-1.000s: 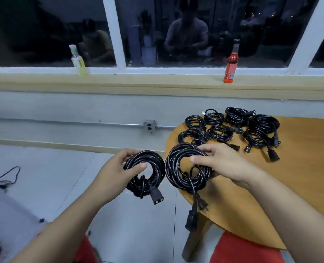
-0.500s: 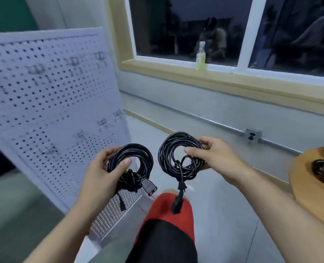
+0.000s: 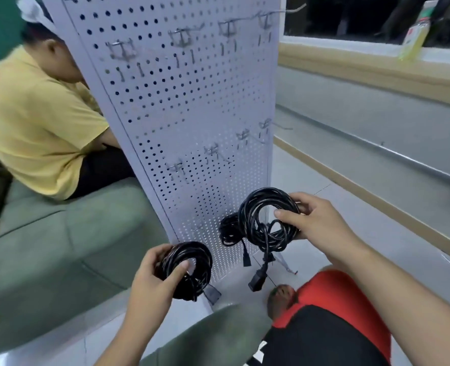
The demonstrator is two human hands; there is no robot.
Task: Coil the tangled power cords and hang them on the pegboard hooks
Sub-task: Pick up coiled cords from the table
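Observation:
A white pegboard [image 3: 192, 107] stands upright on the floor in front of me, with rows of metal hooks [image 3: 181, 38] near its top and more hooks [image 3: 213, 151] lower down. One small black coiled cord [image 3: 229, 231] hangs low on the board. My right hand [image 3: 316, 220] grips a larger black coil [image 3: 266, 220] right beside that hanging cord, its plug [image 3: 257, 282] dangling below. My left hand [image 3: 152, 281] holds another black coil [image 3: 189, 268] lower and to the left, near the board's foot.
A person in a yellow shirt [image 3: 34, 114] sits on a green couch [image 3: 47, 247] behind the board's left side. A window sill with a bottle [image 3: 414, 38] runs at the upper right. Tiled floor [image 3: 350, 202] lies to the right. My knee in red and black [image 3: 324, 320] is at the bottom.
My view has swung left from the table to face the pegboard up close. Both hands carried their coils along, and the right coil now sits raised beside the low hanging cord.

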